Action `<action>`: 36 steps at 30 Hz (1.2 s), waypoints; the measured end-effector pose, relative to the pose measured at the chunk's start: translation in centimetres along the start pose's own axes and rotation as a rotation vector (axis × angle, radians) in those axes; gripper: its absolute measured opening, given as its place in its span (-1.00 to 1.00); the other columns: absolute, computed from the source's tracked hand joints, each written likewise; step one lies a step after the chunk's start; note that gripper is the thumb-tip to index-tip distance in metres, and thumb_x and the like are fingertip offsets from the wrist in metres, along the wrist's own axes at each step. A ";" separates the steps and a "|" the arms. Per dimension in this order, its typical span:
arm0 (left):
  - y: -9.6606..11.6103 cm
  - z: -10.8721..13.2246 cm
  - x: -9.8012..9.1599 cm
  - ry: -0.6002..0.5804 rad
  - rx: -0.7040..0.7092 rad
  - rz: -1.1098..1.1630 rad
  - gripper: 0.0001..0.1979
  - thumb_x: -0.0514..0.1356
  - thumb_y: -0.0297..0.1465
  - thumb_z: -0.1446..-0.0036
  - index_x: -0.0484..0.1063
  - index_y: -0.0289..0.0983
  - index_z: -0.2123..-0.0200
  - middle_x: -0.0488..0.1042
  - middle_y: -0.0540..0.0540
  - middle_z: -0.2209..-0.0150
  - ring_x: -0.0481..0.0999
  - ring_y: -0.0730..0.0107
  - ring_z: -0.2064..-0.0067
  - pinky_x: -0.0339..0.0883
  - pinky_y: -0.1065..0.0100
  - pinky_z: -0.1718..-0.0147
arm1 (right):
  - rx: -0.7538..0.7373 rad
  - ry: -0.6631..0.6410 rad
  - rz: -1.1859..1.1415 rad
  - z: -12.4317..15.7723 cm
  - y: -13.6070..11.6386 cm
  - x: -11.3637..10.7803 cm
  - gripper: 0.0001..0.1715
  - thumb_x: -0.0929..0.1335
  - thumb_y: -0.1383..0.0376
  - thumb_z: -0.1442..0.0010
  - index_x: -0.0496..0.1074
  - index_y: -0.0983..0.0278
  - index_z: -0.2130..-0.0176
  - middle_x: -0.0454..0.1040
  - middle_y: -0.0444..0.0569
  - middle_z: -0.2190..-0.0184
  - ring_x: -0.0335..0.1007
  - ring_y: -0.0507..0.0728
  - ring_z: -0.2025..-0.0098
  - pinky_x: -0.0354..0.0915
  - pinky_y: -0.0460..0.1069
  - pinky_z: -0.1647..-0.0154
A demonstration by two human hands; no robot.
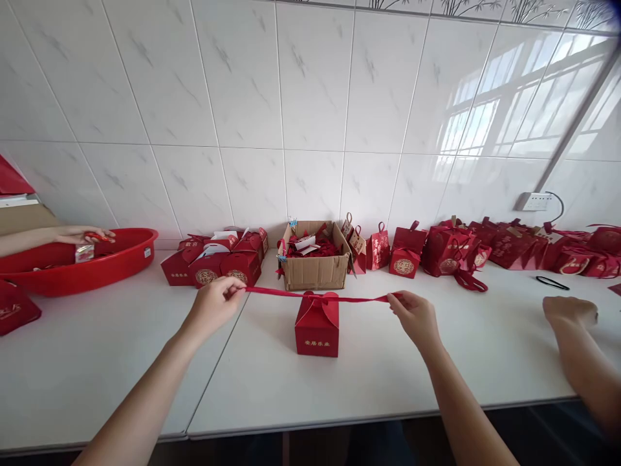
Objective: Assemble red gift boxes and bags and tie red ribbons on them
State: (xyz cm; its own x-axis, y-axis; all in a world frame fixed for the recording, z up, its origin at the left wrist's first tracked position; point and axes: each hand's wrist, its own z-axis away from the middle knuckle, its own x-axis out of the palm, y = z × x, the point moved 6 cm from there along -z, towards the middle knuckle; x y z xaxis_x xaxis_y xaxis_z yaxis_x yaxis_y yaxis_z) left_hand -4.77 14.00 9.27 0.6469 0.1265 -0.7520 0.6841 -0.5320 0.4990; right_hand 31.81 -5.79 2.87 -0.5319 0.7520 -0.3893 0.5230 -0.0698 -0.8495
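Note:
A small red gift box [317,333] with gold characters on its front stands upright on the white table [272,395]. Across its folded top runs a red ribbon [276,293], stretched almost level to both sides. My left hand [220,301] pinches the ribbon's left end, and my right hand [412,316] pinches the right end. Neither hand touches the box itself. Whether the ribbon is threaded or knotted at the top is too small to tell.
Behind the box stands an open cardboard box [315,273] of red ribbons and papers. Red gift boxes [228,265] cluster left; red bags and boxes [451,249] line the wall. A co-worker's hand [87,234] is over a red basin [130,259]; another person's hand [570,312] rests right.

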 end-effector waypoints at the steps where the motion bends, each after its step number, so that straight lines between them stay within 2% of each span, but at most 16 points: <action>1: -1.0 0.4 0.2 -0.015 -0.043 -0.018 -0.82 0.10 -0.29 0.03 0.45 -0.24 0.43 0.49 -0.07 0.44 0.45 0.26 0.39 0.28 0.34 0.38 | 0.014 -0.003 0.029 0.4 0.7 -0.2 -0.62 0.31 0.01 -0.04 0.46 0.26 0.48 0.48 -0.02 0.56 0.40 0.18 0.46 0.27 0.01 0.42; 4: -3.5 1.6 1.4 -0.100 -0.139 -0.049 -0.86 0.11 -0.34 0.08 0.44 -0.24 0.53 0.47 -0.03 0.54 0.44 0.28 0.46 0.25 0.37 0.45 | 0.053 -0.030 0.110 1.4 2.8 -0.5 -0.68 0.29 0.08 -0.04 0.43 0.25 0.54 0.39 -0.07 0.64 0.29 0.13 0.54 0.20 -0.01 0.50; 7: -4.8 2.7 3.2 -0.205 -0.197 -0.054 -0.89 0.13 -0.41 0.12 0.44 -0.24 0.59 0.45 -0.03 0.57 0.43 0.29 0.48 0.22 0.39 0.50 | 0.075 -0.084 0.167 2.0 4.3 -0.2 -0.70 0.28 0.12 -0.03 0.42 0.24 0.56 0.36 -0.09 0.66 0.24 0.11 0.57 0.16 -0.03 0.54; 11: -5.6 3.1 5.1 -0.284 -0.244 -0.068 -0.90 0.12 -0.51 0.16 0.43 -0.25 0.58 0.46 -0.05 0.55 0.45 0.28 0.47 0.21 0.40 0.51 | 0.090 -0.113 0.237 1.8 4.9 0.0 -0.71 0.26 0.14 -0.06 0.40 0.23 0.55 0.36 -0.10 0.65 0.23 0.10 0.57 0.15 -0.04 0.56; 16: -5.6 3.4 5.3 -0.308 -0.264 -0.099 -0.91 0.11 -0.47 0.11 0.40 -0.24 0.56 0.48 -0.09 0.52 0.47 0.21 0.47 0.27 0.33 0.47 | 0.088 -0.106 0.332 1.1 4.7 -0.5 -0.74 0.23 0.18 -0.10 0.36 0.21 0.53 0.38 -0.08 0.61 0.29 0.12 0.53 0.18 -0.02 0.52; 18: -4.8 3.9 5.0 -0.302 -0.246 -0.104 -0.91 0.12 -0.43 0.10 0.42 -0.24 0.54 0.50 -0.14 0.46 0.50 0.10 0.40 0.32 0.23 0.40 | 0.061 -0.119 0.373 0.7 4.2 -0.5 -0.79 0.25 0.20 -0.08 0.40 0.22 0.47 0.46 -0.02 0.48 0.36 0.17 0.45 0.23 0.03 0.45; 20: -3.2 4.2 4.5 -0.261 -0.193 -0.085 -0.85 0.13 -0.37 0.07 0.47 -0.26 0.44 0.53 -0.26 0.27 0.50 -0.09 0.17 0.33 0.07 0.20 | 0.012 -0.121 0.398 0.0 3.1 -0.2 -0.75 0.26 0.19 -0.10 0.45 0.25 0.31 0.50 0.10 0.24 0.43 0.27 0.26 0.29 0.11 0.30; 21: -2.1 4.3 4.4 -0.235 -0.152 -0.055 -0.77 0.12 -0.33 0.03 0.49 -0.27 0.31 0.50 -0.30 0.12 0.43 -0.15 0.01 0.28 0.00 0.05 | -0.022 -0.125 0.399 -0.4 2.3 0.1 -0.68 0.25 0.17 -0.13 0.45 0.28 0.20 0.47 0.15 0.12 0.42 0.31 0.15 0.30 0.16 0.20; 22: -0.8 4.3 4.6 -0.226 -0.104 -0.007 -0.68 0.11 -0.29 -0.02 0.47 -0.27 0.17 0.44 -0.29 -0.01 0.34 -0.13 -0.12 0.19 -0.01 -0.08 | -0.060 -0.139 0.391 -0.7 1.4 0.6 -0.60 0.24 0.13 -0.17 0.43 0.30 0.11 0.43 0.19 0.03 0.39 0.34 0.06 0.29 0.20 0.12; 24: 1.9 4.3 5.6 -0.261 -0.017 0.124 -0.59 0.07 -0.21 -0.12 0.37 -0.19 -0.03 0.34 -0.17 -0.16 0.24 0.07 -0.24 0.07 0.13 -0.22 | -0.155 -0.231 0.347 -1.0 -0.9 2.3 -0.52 0.23 0.06 -0.22 0.41 0.30 0.02 0.40 0.16 -0.02 0.37 0.29 -0.01 0.29 0.18 0.00; 27: 4.9 4.1 8.4 -0.338 -0.001 0.311 -0.55 0.04 -0.13 -0.18 0.28 -0.12 -0.11 0.31 -0.09 -0.21 0.29 0.19 -0.23 0.21 0.23 -0.16 | -0.313 -0.467 0.259 -0.1 -4.5 6.1 -0.44 0.32 -0.05 -0.16 0.41 0.18 -0.05 0.40 0.01 -0.07 0.40 0.16 -0.04 0.35 0.03 -0.03; 29: 5.8 3.8 10.2 -0.340 -0.047 0.402 -0.54 0.04 -0.12 -0.19 0.25 -0.17 -0.11 0.29 -0.16 -0.23 0.28 0.14 -0.24 0.27 0.20 -0.12 | -0.392 -0.596 0.197 1.0 -6.2 8.2 -0.24 0.37 -0.08 -0.10 0.30 0.22 -0.18 0.29 0.07 -0.20 0.29 0.21 -0.17 0.30 0.07 -0.14; 31: 6.3 3.6 11.6 -0.337 -0.086 0.483 -0.54 0.06 -0.15 -0.18 0.24 -0.20 -0.10 0.29 -0.21 -0.21 0.30 0.12 -0.22 0.30 0.18 -0.09 | -0.414 -0.657 0.148 1.8 -7.1 9.6 -0.13 0.41 -0.05 -0.06 0.24 0.29 -0.23 0.19 0.17 -0.26 0.20 0.30 -0.24 0.25 0.15 -0.19; 36: 6.4 3.6 13.0 -0.364 -0.160 0.643 -0.59 0.10 -0.19 -0.15 0.28 -0.23 -0.03 0.40 -0.23 -0.11 0.42 0.12 -0.11 0.38 0.20 0.01 | -0.386 -0.660 0.076 2.1 -6.7 10.6 -0.43 0.37 0.08 -0.15 0.38 0.28 -0.09 0.34 0.17 -0.09 0.37 0.27 -0.06 0.34 0.17 -0.08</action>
State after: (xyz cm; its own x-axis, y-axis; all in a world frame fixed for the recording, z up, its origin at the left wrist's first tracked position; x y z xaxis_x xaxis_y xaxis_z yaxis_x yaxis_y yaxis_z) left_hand 6.78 9.25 1.11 0.8021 -0.4671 -0.3721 0.2678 -0.2755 0.9232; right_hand 21.29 1.24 3.65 -0.7090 0.1992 -0.6765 0.7051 0.2193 -0.6744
